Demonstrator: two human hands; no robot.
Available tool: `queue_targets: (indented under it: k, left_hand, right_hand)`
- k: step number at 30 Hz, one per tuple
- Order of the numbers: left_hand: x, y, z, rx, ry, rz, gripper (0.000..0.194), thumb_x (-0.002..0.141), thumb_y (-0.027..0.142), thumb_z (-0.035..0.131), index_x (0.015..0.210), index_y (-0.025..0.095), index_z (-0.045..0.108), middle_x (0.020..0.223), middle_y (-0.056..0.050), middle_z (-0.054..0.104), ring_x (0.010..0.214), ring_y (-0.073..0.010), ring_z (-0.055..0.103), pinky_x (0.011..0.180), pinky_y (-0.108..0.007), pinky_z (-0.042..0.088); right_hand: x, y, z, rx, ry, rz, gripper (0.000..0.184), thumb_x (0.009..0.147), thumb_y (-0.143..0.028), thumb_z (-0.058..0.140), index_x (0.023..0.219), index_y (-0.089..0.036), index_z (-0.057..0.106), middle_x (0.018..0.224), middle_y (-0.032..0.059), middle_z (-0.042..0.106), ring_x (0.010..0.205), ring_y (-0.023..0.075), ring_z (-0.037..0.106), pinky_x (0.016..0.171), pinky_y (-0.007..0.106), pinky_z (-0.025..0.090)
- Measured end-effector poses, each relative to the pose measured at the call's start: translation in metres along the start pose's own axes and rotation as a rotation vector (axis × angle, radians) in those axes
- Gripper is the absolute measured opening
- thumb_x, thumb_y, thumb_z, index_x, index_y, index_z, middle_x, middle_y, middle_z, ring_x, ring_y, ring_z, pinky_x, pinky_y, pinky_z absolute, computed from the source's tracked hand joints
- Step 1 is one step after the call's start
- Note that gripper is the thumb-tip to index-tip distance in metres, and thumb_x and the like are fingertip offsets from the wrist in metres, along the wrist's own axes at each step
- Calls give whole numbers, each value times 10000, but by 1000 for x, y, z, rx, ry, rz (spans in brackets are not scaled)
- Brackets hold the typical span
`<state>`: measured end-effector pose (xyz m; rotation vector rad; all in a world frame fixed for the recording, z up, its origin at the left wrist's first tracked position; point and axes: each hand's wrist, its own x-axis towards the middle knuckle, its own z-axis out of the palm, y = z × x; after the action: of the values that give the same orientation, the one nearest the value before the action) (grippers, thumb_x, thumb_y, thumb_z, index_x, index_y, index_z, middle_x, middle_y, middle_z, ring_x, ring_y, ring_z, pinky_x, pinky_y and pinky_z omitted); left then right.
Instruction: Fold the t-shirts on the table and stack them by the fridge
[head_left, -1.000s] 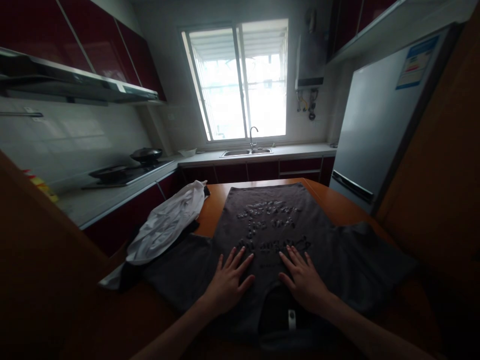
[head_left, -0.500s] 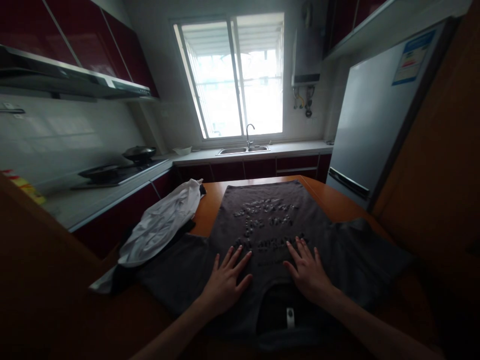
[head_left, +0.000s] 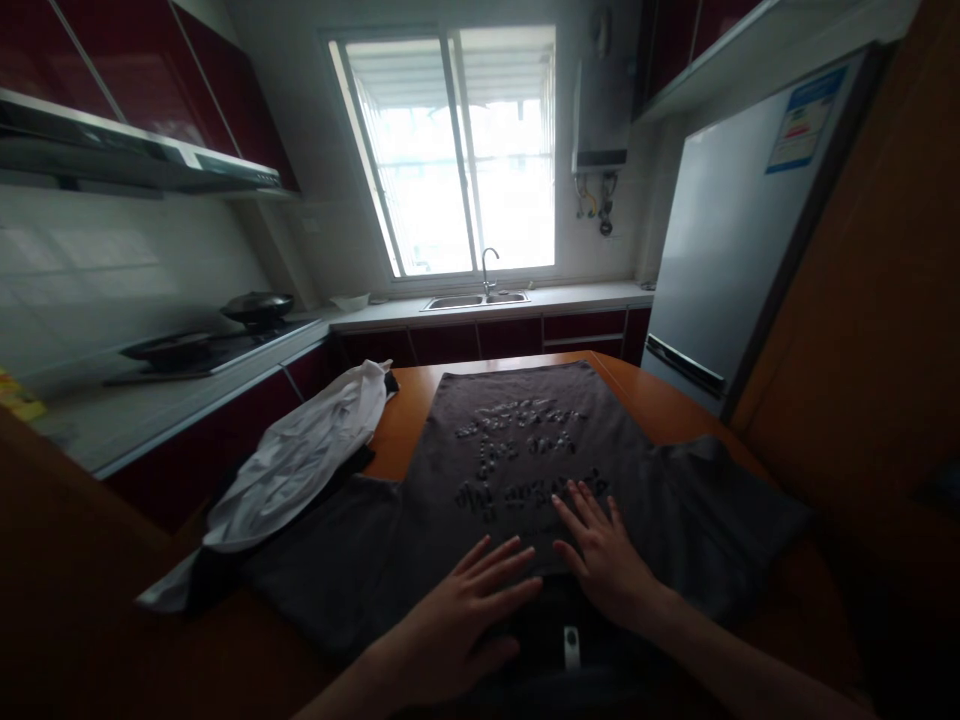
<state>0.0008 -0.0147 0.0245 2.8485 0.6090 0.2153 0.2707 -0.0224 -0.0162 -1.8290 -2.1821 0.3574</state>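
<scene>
A dark grey T-shirt [head_left: 442, 450] with raised black lettering lies spread on the wooden table [head_left: 397, 420], its neckline and white label toward me, its hem at the far side. My right hand [head_left: 607, 555] rests flat by the lower end of the lettering, fingers spread. Nearer to me, my left hand [head_left: 472, 620] is over the shirt beside the neckline, fingers stretched out; whether its palm touches the cloth I cannot tell. Neither hand holds anything. Both sleeves stretch out to the sides.
White and black clothes [head_left: 300, 460] lie heaped at the table's left. Beyond the table are a counter with a sink [head_left: 480, 300] and a stove with pans [head_left: 259, 308]. A fridge [head_left: 739, 230] stands at the right.
My left hand has moved back toward me, off the lettering and nearer the neckline. My right hand stays at about the same place on the shirt. The view has shifted slightly.
</scene>
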Motion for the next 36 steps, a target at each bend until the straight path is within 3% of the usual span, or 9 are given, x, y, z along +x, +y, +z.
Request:
queue_targets:
  k: [2,7,21,29,33,36]
  left_hand:
    - [1,8,-5,-66,-86,79,732,953,317,619,1599,375,280,1660,-3,275,1535,-306,225,1244,-575,210]
    - [3,7,-9,-121,-157,63,686,989,373,577,1604,359,274,1675,-6,215,1540,-304,192,1249,-563,205]
    - [3,6,-7,-104,-147,53,640,1024,509,485,1607,360,267,1680,-5,189,1542,-298,197,1261,-521,190]
    - [5,14,-14,-95,-96,114,623,1006,541,501,1580,364,338,1644,-33,333,1521,-304,283,1253,-520,210]
    - [5,21,-18,-92,-87,134,668,913,617,620,1504,352,457,1458,-75,553,1363,-316,481,1176,-467,358]
    - [3,20,-15,-63,-109,99,775,766,687,743,1417,323,530,1253,-94,624,1149,-318,577,1043,-452,450]
  right_hand:
    - [-2,-2,0,-1,-31,-42,621,1033,-507,363,1603,-265,306,1690,64,104,1569,261,41,1243,571,33]
    - [-4,-5,-1,2,-77,-45,640,1026,-517,376,1602,-246,312,1685,87,131,1567,265,69,1247,550,38]
    - [0,-3,-4,-1,-83,50,653,1015,-509,385,1601,-229,315,1686,111,111,1567,273,42,1239,566,39]
    - [0,-3,-5,30,-57,48,644,1011,-472,403,1601,-228,320,1688,103,130,1568,275,63,1237,582,52]
    - [1,-3,-7,63,46,5,608,978,-351,466,1563,-197,406,1668,114,256,1555,278,169,1245,551,118]
    - [1,0,-13,119,162,-43,496,951,-272,491,1425,-157,577,1541,145,481,1450,277,389,1209,464,278]
